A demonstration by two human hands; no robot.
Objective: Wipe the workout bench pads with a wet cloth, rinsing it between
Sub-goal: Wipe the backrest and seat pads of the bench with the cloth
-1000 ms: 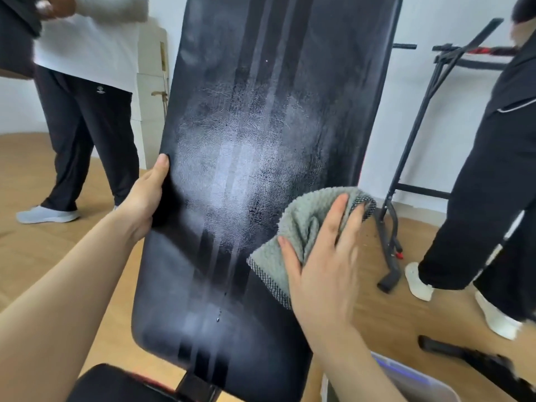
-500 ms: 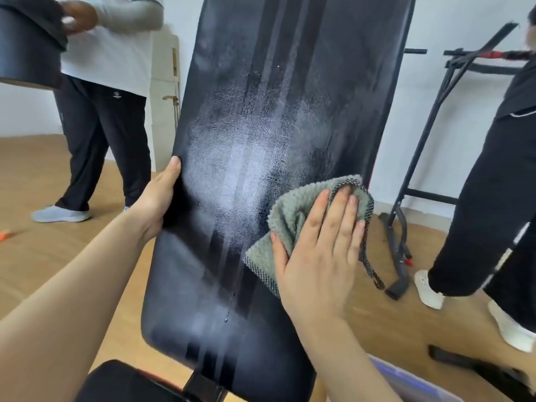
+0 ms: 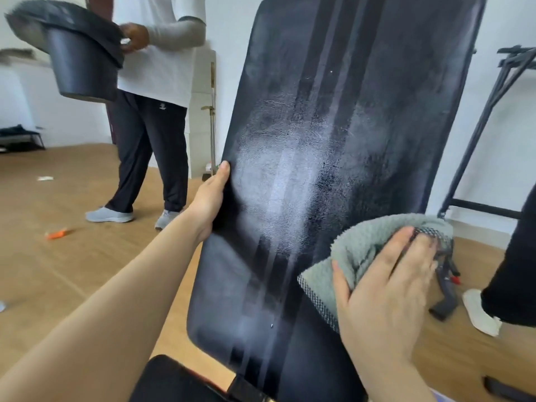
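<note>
Wood floor (image 3: 72,256) flanks pad (image 3: 362,126) — left hand (image 3: 208,198) clamps its left edge, flat right hand (image 3: 388,291) presses cloth (image 3: 362,245).

I see only the wearer's two arms on my feed, both bare from the frame's edge down to the fingers. The left hand (image 3: 208,198) shows a short, plain thumbnail, and its long forearm (image 3: 116,300) is uncovered. The right hand (image 3: 385,291) has blurred fingertips and an uncovered wrist (image 3: 385,372).
</note>
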